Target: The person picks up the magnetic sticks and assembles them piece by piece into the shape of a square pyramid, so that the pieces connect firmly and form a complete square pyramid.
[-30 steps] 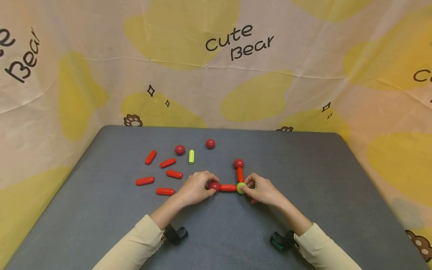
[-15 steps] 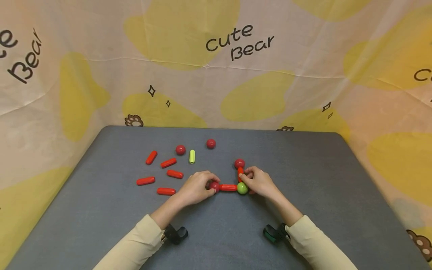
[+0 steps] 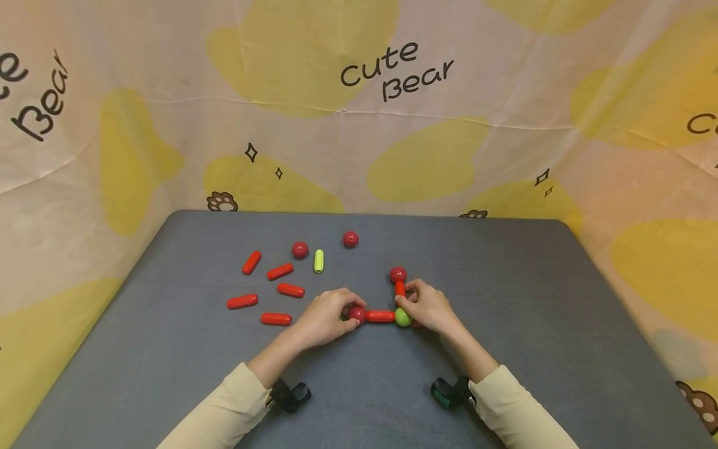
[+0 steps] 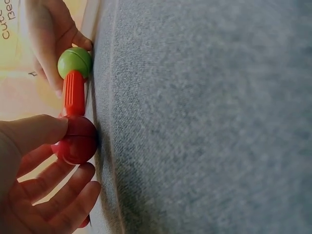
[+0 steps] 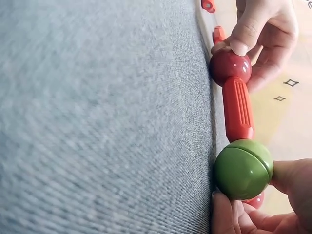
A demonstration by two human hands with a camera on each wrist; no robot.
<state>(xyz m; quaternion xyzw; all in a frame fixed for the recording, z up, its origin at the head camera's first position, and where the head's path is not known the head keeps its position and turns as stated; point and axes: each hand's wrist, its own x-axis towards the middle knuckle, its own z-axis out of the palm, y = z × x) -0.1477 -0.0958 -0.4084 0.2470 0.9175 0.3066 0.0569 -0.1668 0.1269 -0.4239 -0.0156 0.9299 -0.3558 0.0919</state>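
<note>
An L-shaped piece built of balls and rods lies before me in the head view. My left hand [image 3: 328, 317] pinches the red ball [image 3: 358, 315] at its left end, thumb and fingers on opposite sides in the left wrist view. From that ball a ribbed red rod [image 4: 74, 92] runs to the green ball [image 5: 243, 169] at the corner. A second red rod [image 3: 399, 288] leads away from the corner to another red ball [image 3: 398, 274]. My right hand [image 3: 429, 305] pinches this second rod close to the green ball, its thumb covering the rod's near end.
Several loose red rods [image 3: 276, 319] lie left of my left hand on the grey table [image 3: 505, 268]. Behind them are a light green rod [image 3: 319, 261] and two loose red balls, one [image 3: 300, 250] left of it, one [image 3: 350, 239] right. A printed curtain [image 3: 314, 168] surrounds the table.
My right hand has let go of the green ball and shifted slightly away from me onto the second red rod. The built piece has slid slightly toward me; my left hand keeps its ball.
</note>
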